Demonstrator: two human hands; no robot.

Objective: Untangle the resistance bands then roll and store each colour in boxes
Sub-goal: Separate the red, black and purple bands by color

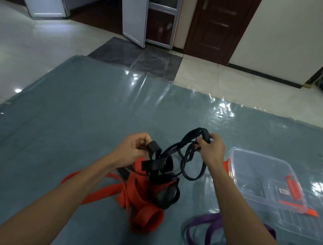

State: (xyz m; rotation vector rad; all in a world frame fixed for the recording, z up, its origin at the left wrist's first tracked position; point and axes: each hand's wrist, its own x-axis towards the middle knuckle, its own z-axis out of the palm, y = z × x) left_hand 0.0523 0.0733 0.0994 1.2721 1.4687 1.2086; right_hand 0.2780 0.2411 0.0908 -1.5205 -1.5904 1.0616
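Note:
A tangle of black resistance bands hangs between my two hands above the grey mat. My left hand pinches one black loop at the left of the tangle. My right hand grips another black loop, lifted higher on the right. Wide red bands lie heaped under the black ones, still wound into them. Purple bands lie loose on the mat below my right forearm. A clear plastic box with red clips sits to the right.
The grey mat covers the floor; white tiles lie beyond it. A clear lid with a red clip lies by the box. Doors and a wall stand at the back.

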